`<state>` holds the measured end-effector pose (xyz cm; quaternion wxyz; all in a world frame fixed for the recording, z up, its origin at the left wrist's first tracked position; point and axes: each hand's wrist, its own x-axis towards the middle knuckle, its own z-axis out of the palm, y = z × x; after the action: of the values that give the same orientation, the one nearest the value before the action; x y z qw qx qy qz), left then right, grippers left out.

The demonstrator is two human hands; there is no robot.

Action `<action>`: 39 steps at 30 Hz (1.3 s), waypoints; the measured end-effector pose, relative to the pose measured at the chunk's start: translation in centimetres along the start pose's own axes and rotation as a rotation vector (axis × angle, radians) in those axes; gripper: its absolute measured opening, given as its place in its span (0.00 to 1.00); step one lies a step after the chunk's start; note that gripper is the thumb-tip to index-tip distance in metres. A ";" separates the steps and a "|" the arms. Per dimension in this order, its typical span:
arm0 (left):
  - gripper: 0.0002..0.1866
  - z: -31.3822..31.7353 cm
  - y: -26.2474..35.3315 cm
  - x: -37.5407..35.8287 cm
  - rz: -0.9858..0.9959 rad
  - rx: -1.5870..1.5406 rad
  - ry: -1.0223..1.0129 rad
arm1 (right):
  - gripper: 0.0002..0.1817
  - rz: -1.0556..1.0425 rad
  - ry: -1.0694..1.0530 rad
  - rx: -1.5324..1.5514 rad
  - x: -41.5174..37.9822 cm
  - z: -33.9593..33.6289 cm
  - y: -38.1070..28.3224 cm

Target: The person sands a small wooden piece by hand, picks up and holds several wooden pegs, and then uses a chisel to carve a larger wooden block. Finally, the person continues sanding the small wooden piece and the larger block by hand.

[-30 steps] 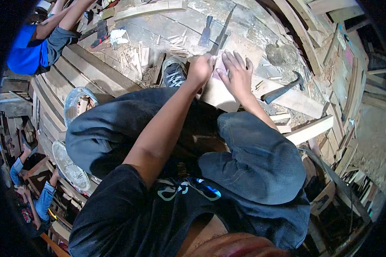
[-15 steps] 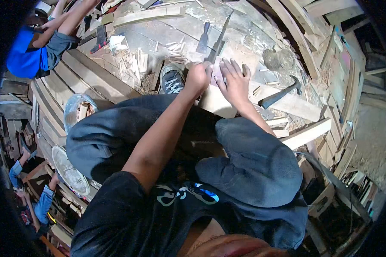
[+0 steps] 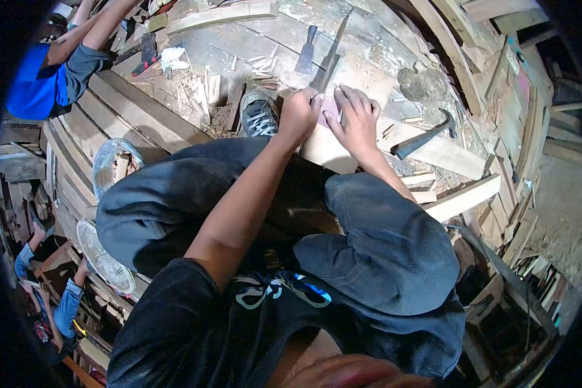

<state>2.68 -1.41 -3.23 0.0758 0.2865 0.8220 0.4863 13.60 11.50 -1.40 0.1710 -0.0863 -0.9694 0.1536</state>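
Observation:
My left hand (image 3: 297, 116) is closed in a fist beside a pale board (image 3: 326, 152) between my knees. What it holds is hidden by my fingers; I cannot tell what it is. A long, dark, tapering blade (image 3: 333, 55) runs from near my left thumb away across the floor. My right hand (image 3: 357, 119) rests over the board, palm down, fingers bent and apart, thumb out to the left. Between both hands shows a pinkish patch (image 3: 328, 111). Past the left fist lies a wide chisel (image 3: 306, 50); to the right is a claw hammer (image 3: 427, 136).
My left shoe (image 3: 260, 115) stands by wood scraps (image 3: 197, 97). Planks (image 3: 136, 110) lie at the left, more timber (image 3: 462, 200) at the right. A person in blue (image 3: 35, 84) sits at the upper left; another person's leg (image 3: 68, 310) shows at the lower left.
My right hand's fingers, earlier stretched flatter, are now more bent. My left fist has shifted slightly; the view has also tilted a little.

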 end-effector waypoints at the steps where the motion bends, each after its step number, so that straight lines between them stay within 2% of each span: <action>1: 0.12 0.2 0.1 0.0 -0.001 0.010 0.024 | 0.32 -0.006 0.009 -0.006 0.1 0.0 0.1; 3: 0.13 0.5 0.3 -0.1 -0.005 0.030 0.069 | 0.32 -0.015 0.024 -0.016 -0.1 0.3 0.1; 10: 0.13 -0.3 -0.6 -0.3 0.034 0.080 -0.041 | 0.30 -0.028 0.038 -0.037 -0.1 0.1 -0.1; 13: 0.14 -0.3 0.1 -0.3 -0.098 0.134 -0.044 | 0.31 -0.036 0.043 -0.041 -0.2 0.3 0.1; 18: 0.15 -0.3 0.0 0.9 0.039 0.188 -0.090 | 0.32 -0.025 0.017 -0.064 -0.3 0.3 0.1; 21: 0.15 -0.5 -0.6 0.3 0.046 0.060 -0.085 | 0.32 -0.006 0.002 -0.061 -0.1 0.0 -0.2; 22: 0.16 -0.8 -0.4 0.1 -0.016 0.087 -0.147 | 0.31 -0.024 0.024 -0.051 -0.1 0.1 0.0; 29: 0.14 0.0 0.8 0.9 -0.068 0.232 -0.092 | 0.31 -0.015 0.007 -0.060 -0.1 0.0 -0.1; 33: 0.11 -1.3 0.3 -0.4 -0.008 0.212 -0.076 | 0.31 -0.018 0.025 -0.047 -0.1 0.2 0.1; 34: 0.11 -1.1 0.2 -0.6 -0.092 0.253 -0.111 | 0.31 -0.011 0.021 -0.037 -0.2 0.2 0.1; 37: 0.13 -0.2 -0.1 -0.2 0.042 0.296 0.025 | 0.31 -0.002 0.024 -0.018 -0.2 0.2 0.1; 39: 0.14 0.1 0.0 0.2 0.013 0.351 -0.043 | 0.30 0.006 0.021 -0.012 -0.3 0.2 0.0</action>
<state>2.52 -1.25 -3.22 0.0390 0.3110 0.8906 0.3295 13.83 11.41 -1.71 0.1804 -0.0918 -0.9681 0.1475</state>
